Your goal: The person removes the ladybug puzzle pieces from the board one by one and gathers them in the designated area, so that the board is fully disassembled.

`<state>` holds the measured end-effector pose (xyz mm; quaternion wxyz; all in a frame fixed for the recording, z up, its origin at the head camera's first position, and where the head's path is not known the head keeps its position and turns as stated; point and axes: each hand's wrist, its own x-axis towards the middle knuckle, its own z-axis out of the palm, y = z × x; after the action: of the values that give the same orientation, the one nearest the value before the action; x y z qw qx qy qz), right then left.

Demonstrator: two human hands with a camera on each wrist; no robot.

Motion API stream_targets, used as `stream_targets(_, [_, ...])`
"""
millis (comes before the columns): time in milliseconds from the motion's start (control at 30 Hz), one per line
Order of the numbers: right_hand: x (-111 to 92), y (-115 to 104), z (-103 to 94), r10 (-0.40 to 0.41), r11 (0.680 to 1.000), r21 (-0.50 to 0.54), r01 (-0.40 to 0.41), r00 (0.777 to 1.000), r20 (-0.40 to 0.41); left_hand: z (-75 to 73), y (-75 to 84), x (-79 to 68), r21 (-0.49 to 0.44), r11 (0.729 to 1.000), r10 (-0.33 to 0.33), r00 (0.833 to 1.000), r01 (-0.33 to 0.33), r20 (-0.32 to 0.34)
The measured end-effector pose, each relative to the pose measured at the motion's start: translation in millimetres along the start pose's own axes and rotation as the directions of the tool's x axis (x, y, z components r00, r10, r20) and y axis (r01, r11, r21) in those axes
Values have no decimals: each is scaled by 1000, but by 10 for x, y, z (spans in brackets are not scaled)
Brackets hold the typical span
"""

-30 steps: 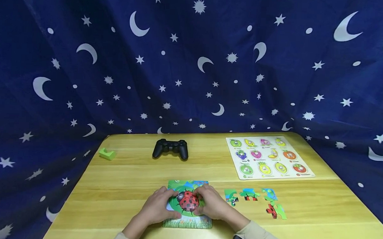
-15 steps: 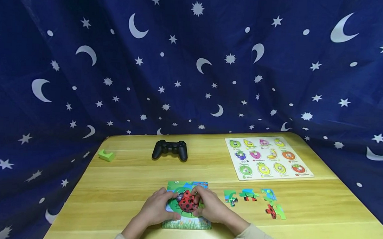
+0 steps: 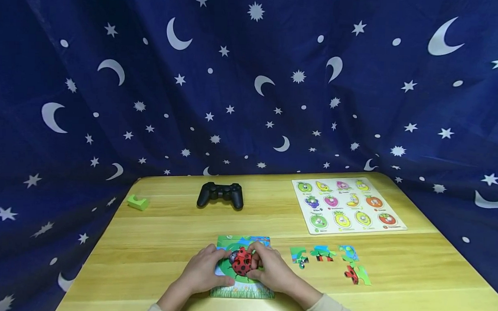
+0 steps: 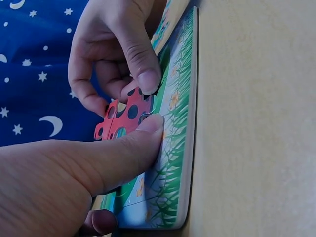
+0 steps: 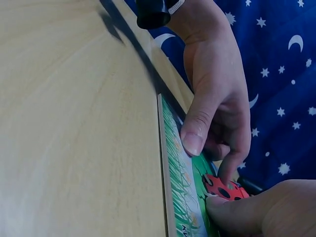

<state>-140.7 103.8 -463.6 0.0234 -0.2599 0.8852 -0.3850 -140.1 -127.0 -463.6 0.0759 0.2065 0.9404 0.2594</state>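
Note:
A square ladybug puzzle board lies near the front of the table. Over its middle, red puzzle pieces with black spots tilt up from the picture, as the left wrist view shows. My left hand holds them from the left, thumb low and forefinger at the ladybug's dark head. From the right, my right hand pinches them between thumb and forefinger, its other fingers curled behind. In the right wrist view the red pieces sit between both hands, partly hidden by the left thumb.
Several loose puzzle pieces lie right of the board, one with red and black. Behind stand a black game controller, a white fruit puzzle board and a green notched block. A starry dark blue curtain closes off the back.
The red pieces have shifted slightly left over the board. My right fingers have moved a little left with them and curled more; my left hand stays nearly still.

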Motion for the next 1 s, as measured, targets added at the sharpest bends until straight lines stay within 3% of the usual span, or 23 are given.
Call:
stream_targets(600, [-19,26,29,-31,999,-17,30,999,-36,20,-15,-1,-16,1000,13,1000,-14,-7])
stream_targets(1000, [-60,32,-131,66,994,87,-64,998,-16,1,-14,-19,-29,999,26,1000,-26,-7])
